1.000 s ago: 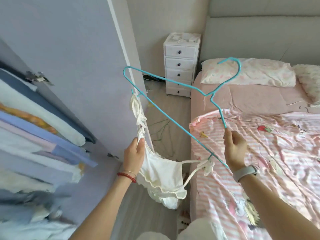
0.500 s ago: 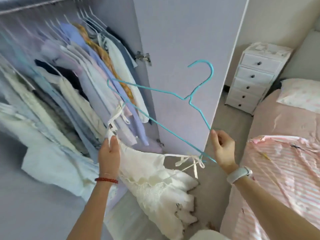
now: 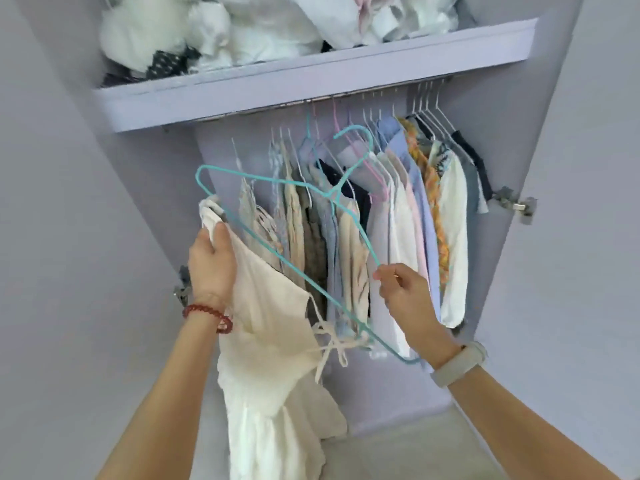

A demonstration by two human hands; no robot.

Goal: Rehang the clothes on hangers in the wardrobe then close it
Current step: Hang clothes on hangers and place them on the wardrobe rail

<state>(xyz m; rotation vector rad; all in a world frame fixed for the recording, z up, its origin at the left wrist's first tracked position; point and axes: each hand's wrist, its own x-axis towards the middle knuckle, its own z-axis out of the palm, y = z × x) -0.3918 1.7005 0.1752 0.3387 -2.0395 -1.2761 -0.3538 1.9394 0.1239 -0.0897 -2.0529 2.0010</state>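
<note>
The teal hanger [image 3: 277, 216] was tilted in front of the open wardrobe, below the rail [image 3: 346, 100]. Its hook [image 3: 356, 136] should probably be raised over the rail into a gap between the hung clothes [image 3: 398, 216]. The right hand [image 3: 403, 289] pinched the hanger's arm, fingers closed. The left hand [image 3: 213, 261] gripped the white garment [image 3: 270, 358] at its strap, which was looped over the hanger's left end.

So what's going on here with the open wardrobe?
A person is hanging up a white dress. The left hand grips its top edge, and the right hand pinches the teal hanger, which carries the dress by its straps. The hook isn't on the rail yet. Other clothes already hang there.
</note>
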